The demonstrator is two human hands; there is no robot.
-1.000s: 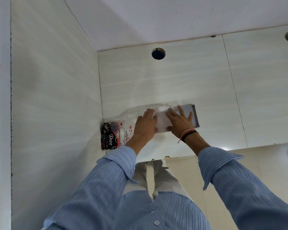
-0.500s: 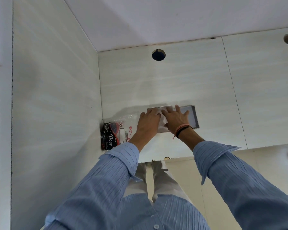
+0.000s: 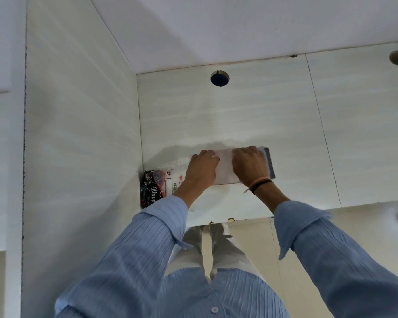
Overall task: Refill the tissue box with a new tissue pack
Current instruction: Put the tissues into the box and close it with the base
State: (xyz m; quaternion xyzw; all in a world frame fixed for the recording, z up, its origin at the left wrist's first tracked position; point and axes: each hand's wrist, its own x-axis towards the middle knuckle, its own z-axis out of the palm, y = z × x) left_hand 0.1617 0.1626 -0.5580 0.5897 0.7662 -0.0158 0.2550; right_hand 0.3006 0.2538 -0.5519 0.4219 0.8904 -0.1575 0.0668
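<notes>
There was a single view, from a wide-angle camera worn on the person's head. It looked forward and steeply down along the blue-sleeved arms onto a pale tiled tabletop (image 3: pixel 251 106) set into a corner, with a side wall (image 3: pixel 78 134) on the left. Both hands lay near mid-frame at arm's length. The person's shirt front and trousers filled the lower edge, close to the lens. Straight lines bent toward the edges.

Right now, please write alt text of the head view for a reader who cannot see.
Both hands, left hand and right hand, press white tissues into a recessed tissue box; an emptied plastic wrapper lies left.
</notes>
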